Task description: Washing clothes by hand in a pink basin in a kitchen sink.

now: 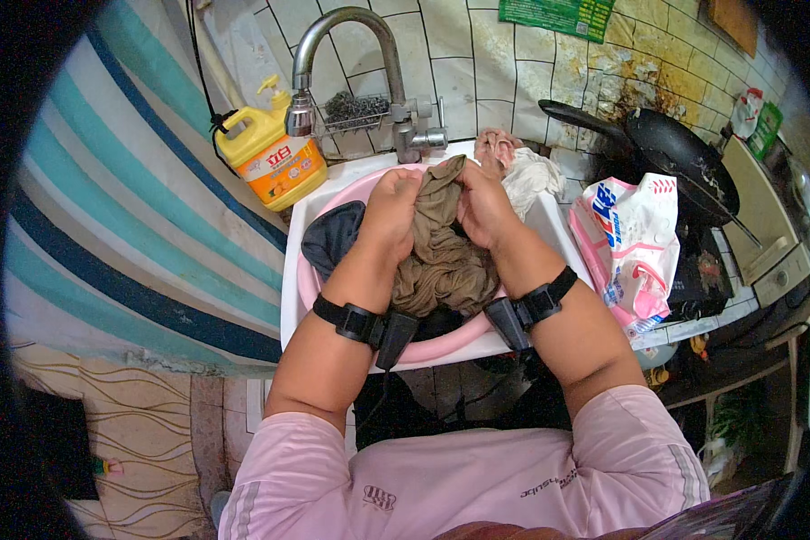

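Note:
Brown wet-looking cloth [442, 270] hangs in folds between my two hands, its lower part resting in a pink plastic basin [439, 347]. My left hand [395, 209] grips its upper left edge, and my right hand [480, 206] grips the upper right edge. The basin stands in a white sink [292, 283] beneath a curved metal faucet [385, 34]. Dark blue cloth [334, 236] lies over the basin's left side. Some black cloth [441, 324] shows below the brown one. Most of the basin's inside is hidden.
A yellow jug of Liby detergent [280, 162] stands behind left. White cloth [533, 177] and pinkish cloth [496, 148] lie on the sink's back right corner. At right are a washing powder bag [628, 250] and a black frying pan [682, 155]. A wire rack [354, 116] holds steel wool.

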### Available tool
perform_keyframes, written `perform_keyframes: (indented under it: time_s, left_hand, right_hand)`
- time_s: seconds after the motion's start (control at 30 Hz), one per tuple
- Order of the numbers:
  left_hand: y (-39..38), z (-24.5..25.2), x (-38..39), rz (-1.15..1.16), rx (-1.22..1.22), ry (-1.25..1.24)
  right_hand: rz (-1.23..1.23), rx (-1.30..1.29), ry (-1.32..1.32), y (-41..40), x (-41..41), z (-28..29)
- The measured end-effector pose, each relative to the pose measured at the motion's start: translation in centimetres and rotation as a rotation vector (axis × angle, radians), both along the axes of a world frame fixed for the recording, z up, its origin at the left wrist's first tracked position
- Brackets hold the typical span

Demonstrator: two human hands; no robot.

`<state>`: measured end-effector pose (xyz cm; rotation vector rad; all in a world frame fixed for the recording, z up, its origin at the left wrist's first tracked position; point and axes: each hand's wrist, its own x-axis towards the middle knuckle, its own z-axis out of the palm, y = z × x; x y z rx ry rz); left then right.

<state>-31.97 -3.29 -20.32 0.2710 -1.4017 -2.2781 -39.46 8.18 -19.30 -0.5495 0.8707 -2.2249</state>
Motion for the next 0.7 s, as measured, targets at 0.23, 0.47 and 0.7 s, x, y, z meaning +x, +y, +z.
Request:
perform_keyframes:
  time_s: [0.23, 0.47, 0.7]
  left_hand:
    - [1.7, 1.5, 0.5, -0.015, -0.089, -0.101]
    - [-0.3, -0.3, -0.1, 0.017, -0.054, -0.039]
    - [1.3, 1.0, 0.2, 0.005, 0.013, -0.004]
  right_hand:
    - [-0.058, 0.129, 0.166, 0.1, -0.3, -0.7]
    - [-0.082, 0.181, 0.078, 0.2, 0.5, 0.3]
    - [-0.087, 0.401, 0.618, -1.1, -1.0, -2.6]
